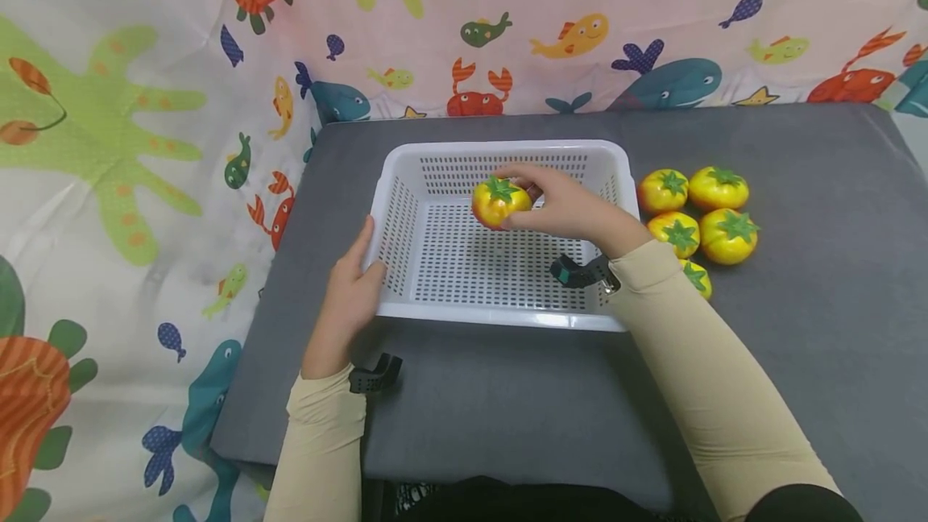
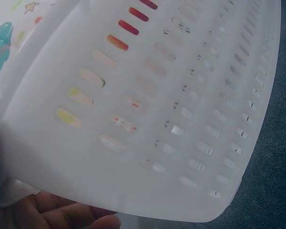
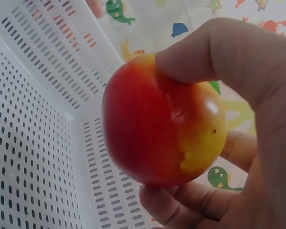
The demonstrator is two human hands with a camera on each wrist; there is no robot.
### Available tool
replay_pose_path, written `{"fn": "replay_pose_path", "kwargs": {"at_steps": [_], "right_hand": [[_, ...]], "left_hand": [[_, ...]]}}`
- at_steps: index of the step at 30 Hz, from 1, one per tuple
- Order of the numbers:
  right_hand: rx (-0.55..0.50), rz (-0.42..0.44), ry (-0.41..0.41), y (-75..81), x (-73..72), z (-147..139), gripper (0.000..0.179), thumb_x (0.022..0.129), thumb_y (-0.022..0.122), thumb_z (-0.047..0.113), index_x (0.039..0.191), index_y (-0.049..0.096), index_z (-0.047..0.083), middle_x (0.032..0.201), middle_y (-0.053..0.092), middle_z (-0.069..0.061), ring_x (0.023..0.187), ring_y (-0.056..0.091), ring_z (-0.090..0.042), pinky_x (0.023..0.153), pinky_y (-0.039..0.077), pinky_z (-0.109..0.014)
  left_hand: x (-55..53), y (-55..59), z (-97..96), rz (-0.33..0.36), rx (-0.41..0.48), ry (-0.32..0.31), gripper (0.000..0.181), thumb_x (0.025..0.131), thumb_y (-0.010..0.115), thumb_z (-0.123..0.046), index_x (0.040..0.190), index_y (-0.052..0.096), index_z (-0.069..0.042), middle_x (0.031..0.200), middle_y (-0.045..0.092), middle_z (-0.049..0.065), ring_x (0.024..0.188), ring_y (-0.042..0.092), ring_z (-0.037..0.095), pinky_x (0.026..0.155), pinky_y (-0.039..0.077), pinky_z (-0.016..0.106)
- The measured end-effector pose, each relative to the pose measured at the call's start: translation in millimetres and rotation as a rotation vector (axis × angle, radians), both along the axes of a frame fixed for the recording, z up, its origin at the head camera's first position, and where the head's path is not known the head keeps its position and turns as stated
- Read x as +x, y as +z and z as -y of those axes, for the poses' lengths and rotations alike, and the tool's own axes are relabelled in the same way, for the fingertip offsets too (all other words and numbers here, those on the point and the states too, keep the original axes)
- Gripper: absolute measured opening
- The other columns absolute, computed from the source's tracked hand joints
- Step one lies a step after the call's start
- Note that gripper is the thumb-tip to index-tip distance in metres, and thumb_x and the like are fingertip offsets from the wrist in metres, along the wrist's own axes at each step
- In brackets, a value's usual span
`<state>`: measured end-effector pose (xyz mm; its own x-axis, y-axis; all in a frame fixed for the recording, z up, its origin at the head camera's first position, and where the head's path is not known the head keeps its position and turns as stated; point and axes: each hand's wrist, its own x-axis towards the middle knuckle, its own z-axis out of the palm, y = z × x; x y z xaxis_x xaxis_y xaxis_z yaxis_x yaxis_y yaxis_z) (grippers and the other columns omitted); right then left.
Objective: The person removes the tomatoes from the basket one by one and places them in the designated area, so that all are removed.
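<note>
My right hand [image 1: 554, 200] holds a yellow-and-red toy tomato [image 1: 500, 202] with a green leafy top, over the white perforated plastic basket [image 1: 500, 316]. In the right wrist view, the thumb presses one side of the tomato [image 3: 157, 124] and the fingers curl round the other, with the basket's slotted wall [image 3: 52, 43] behind. My left hand [image 1: 350, 296] grips the basket's left side at the rim. From the left wrist, fingers [image 2: 62, 210] show at the edge of the basket wall [image 2: 76, 157]; part of that hand is hidden.
Several more toy tomatoes [image 1: 728, 236] sit in a cluster on the grey table [image 1: 493, 401], just right of the basket. The right forearm partly covers the nearest one. A curtain [image 1: 428, 31] printed with sea animals hangs behind and to the left of the table.
</note>
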<state>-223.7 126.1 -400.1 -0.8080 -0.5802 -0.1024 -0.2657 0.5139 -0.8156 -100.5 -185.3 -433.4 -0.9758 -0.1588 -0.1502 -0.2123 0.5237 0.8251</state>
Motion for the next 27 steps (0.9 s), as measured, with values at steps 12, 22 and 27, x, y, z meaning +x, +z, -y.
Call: {"fn": "replay_pose_path", "kwargs": {"at_steps": [12,22,27], "right_hand": [[0.004,-0.014,-0.016,4.3,10.5,-11,0.074,0.087,0.082,0.030,0.154,0.053,0.020,0.133,0.064,-0.007,0.115,0.056,-0.028,0.089,0.056,-0.040],[-0.011,-0.022,-0.030,23.6,19.6,-21,0.073,0.088,0.082,0.025,0.154,0.053,0.018,0.131,0.063,-0.011,0.110,0.054,-0.028,0.082,0.056,-0.036],[0.026,-0.020,-0.060,27.0,20.1,-29,0.073,0.088,0.081,0.026,0.155,0.053,0.019,0.134,0.062,-0.012,0.111,0.054,-0.029,0.083,0.055,-0.036]], "left_hand": [[0.3,-1.6,-2.6,-0.009,0.010,-0.004,0.075,0.102,0.043,-0.012,0.166,0.020,-0.043,0.161,0.049,0.009,0.116,0.070,0.033,0.081,0.062,0.052],[-0.7,-0.3,-1.9,-0.007,0.007,-0.006,0.075,0.102,0.043,-0.012,0.167,0.020,-0.042,0.159,0.050,0.011,0.115,0.071,0.034,0.079,0.063,0.051],[-0.6,0.1,-0.2,-0.004,-0.004,0.001,0.074,0.103,0.043,-0.013,0.167,0.019,-0.042,0.160,0.049,0.011,0.115,0.071,0.033,0.080,0.062,0.050]]}}
